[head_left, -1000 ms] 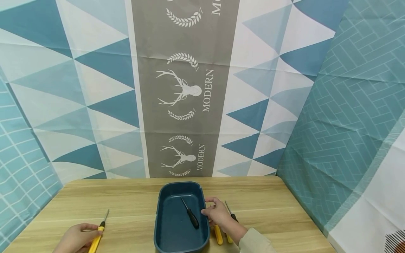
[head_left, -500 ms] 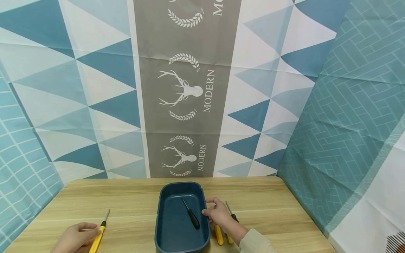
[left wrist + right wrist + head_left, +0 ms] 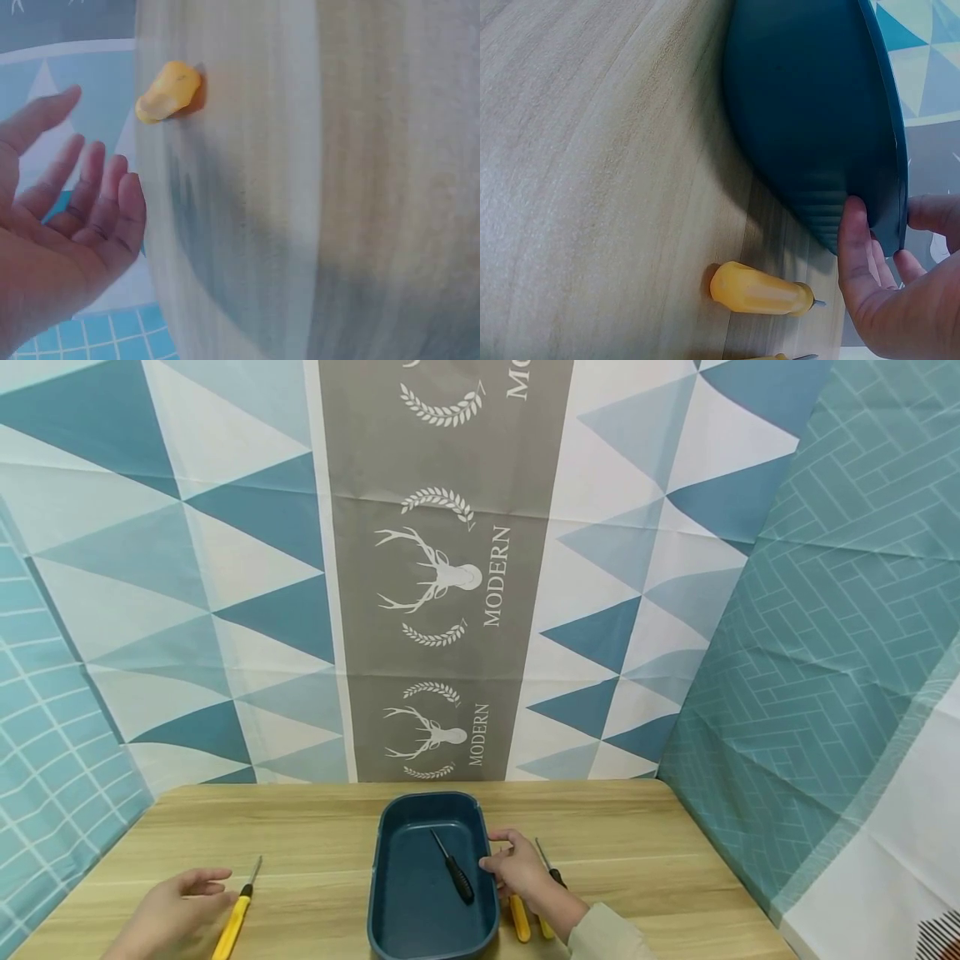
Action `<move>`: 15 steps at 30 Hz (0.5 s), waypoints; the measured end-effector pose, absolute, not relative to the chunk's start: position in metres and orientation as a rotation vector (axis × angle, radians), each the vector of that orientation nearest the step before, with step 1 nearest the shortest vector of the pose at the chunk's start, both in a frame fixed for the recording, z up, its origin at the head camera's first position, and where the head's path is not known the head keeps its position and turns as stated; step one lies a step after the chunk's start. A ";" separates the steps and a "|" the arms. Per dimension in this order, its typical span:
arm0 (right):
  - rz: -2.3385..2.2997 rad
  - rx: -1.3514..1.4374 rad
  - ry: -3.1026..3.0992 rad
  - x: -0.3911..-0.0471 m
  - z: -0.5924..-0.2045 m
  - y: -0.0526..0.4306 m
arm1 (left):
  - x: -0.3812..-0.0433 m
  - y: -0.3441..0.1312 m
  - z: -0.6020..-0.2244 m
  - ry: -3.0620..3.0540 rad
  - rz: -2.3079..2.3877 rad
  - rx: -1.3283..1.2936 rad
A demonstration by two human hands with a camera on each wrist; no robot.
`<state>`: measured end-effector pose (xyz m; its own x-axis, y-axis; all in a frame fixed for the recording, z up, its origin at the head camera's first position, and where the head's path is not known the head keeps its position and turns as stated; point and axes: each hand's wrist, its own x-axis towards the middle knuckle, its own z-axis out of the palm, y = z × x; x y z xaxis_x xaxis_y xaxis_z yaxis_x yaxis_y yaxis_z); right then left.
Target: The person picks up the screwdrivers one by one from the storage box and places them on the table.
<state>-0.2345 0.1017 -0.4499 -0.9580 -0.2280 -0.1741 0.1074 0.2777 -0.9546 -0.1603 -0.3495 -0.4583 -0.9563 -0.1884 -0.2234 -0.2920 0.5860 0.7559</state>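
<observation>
On the left of the table lies a screwdriver (image 3: 234,928) with a yellow handle and black collar. Beside it is my left hand (image 3: 174,906), apart from it, fingers relaxed and holding nothing. The left wrist view has the yellow handle (image 3: 171,91) beyond the spread left hand (image 3: 75,217). My right hand (image 3: 519,870) pinches the right wall of a dark blue plastic box (image 3: 372,868). In the right wrist view, that hand (image 3: 900,292) has fingers along the box's outer side (image 3: 802,112) and the thumb over the rim. A black-handled screwdriver (image 3: 459,878) lies inside the box.
Right of the box, partly under the right hand and forearm, lie a yellow-handled screwdriver (image 3: 519,918) and another with a black collar (image 3: 555,875). The wooden table (image 3: 315,827) ends at a patterned cloth backdrop (image 3: 420,610), with cloth at both sides.
The left hand has let go of the yellow screwdriver and drawn slightly left, leaving it on the table. The right hand and the box stay as they were.
</observation>
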 end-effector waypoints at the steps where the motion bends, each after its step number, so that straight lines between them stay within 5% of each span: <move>1: -1.731 -0.110 2.275 -0.235 -0.450 0.102 | -0.160 -0.348 -0.456 2.708 1.311 -0.389; 15: -1.752 -0.113 2.257 -0.232 -0.447 0.103 | -0.161 -0.336 -0.425 2.777 1.351 -0.159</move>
